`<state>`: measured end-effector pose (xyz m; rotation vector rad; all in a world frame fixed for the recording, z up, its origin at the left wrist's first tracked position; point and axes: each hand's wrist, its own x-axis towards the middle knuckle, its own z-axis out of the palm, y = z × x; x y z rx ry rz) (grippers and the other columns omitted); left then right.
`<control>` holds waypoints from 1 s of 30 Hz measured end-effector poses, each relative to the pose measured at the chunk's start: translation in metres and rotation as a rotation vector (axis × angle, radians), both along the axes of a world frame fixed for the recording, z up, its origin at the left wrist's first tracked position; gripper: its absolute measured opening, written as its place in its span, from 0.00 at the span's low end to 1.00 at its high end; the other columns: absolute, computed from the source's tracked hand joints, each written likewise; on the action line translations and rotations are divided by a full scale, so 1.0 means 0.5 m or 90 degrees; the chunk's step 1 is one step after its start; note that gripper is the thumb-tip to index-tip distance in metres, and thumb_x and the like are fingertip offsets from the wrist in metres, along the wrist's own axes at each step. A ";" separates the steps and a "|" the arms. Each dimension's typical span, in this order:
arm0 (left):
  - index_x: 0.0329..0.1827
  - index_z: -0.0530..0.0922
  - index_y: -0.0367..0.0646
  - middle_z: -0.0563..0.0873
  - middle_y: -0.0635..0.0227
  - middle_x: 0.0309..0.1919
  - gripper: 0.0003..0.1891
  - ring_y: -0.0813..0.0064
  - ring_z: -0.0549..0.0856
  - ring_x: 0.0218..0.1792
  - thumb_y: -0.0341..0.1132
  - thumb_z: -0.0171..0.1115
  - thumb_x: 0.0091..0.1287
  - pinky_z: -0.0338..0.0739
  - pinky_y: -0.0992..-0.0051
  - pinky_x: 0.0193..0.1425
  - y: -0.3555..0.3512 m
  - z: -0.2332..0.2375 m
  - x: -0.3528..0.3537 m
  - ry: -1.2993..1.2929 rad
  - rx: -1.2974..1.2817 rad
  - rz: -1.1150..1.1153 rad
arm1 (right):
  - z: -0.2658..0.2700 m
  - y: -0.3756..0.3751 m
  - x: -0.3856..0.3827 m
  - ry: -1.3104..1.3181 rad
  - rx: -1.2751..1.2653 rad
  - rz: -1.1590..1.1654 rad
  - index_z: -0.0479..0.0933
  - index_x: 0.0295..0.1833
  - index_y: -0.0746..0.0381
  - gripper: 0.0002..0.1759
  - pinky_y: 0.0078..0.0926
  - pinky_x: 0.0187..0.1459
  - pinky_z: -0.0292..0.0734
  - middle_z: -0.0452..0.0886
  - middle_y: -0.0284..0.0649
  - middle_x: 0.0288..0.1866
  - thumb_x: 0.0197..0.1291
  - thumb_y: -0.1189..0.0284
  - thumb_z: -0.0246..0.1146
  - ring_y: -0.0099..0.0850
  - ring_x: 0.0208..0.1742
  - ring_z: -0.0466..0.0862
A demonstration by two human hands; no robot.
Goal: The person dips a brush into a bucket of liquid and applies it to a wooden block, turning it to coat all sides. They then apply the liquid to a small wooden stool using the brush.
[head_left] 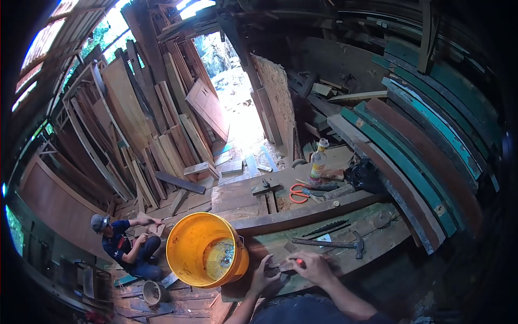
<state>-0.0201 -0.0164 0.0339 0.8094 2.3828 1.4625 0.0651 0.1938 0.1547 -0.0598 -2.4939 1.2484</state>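
Observation:
At the near edge of the workbench (253, 245), my right hand (317, 270) is closed around a red-handled tool (300, 263). The tool's front end points left, and its exact kind is hard to make out. My left hand (263, 276) is just left of it, fingers and thumb curved around a small dark piece by the tool's front end; that piece is too small to name. A claw hammer (353, 245) lies beyond my right hand, next to a dark saw-like blade (326, 229). The yellow bucket (181, 240), with some water inside, stands left of my left hand.
Scissors with orange handles (298, 193), a bottle (317, 164) and a black plastic bag (364, 175) sit farther back on the bench. Long boards (415, 156) are stacked at right. A person (127, 245) crouches at left near a small pail (154, 292). Planks (127, 97) lean behind.

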 end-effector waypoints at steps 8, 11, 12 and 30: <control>0.72 0.67 0.51 0.86 0.59 0.45 0.43 0.68 0.88 0.48 0.34 0.79 0.52 0.83 0.68 0.53 -0.005 0.004 -0.005 -0.027 0.001 -0.020 | -0.073 0.042 0.042 -0.047 -0.234 -0.150 0.83 0.43 0.61 0.07 0.33 0.44 0.82 0.87 0.43 0.39 0.62 0.71 0.66 0.40 0.42 0.89; 0.69 0.71 0.48 0.85 0.63 0.47 0.41 0.71 0.87 0.46 0.33 0.81 0.50 0.82 0.71 0.53 -0.002 0.003 -0.005 -0.046 -0.003 -0.014 | -0.041 0.084 0.071 -0.008 -0.086 -0.227 0.82 0.41 0.60 0.05 0.34 0.43 0.82 0.87 0.43 0.39 0.61 0.72 0.65 0.43 0.41 0.88; 0.69 0.71 0.48 0.85 0.63 0.47 0.41 0.71 0.87 0.46 0.33 0.81 0.50 0.82 0.71 0.53 -0.003 0.001 -0.009 -0.044 -0.002 -0.013 | -0.031 0.078 0.065 -0.006 -0.086 -0.226 0.82 0.41 0.60 0.05 0.34 0.43 0.82 0.87 0.43 0.39 0.61 0.72 0.65 0.43 0.41 0.88; 0.68 0.70 0.44 0.80 0.68 0.57 0.39 0.78 0.81 0.51 0.28 0.78 0.51 0.78 0.76 0.57 -0.003 -0.055 -0.039 -0.007 0.097 -0.088 | -0.004 0.019 0.086 0.008 0.102 -0.184 0.82 0.41 0.60 0.05 0.39 0.41 0.80 0.84 0.42 0.37 0.58 0.75 0.66 0.44 0.39 0.85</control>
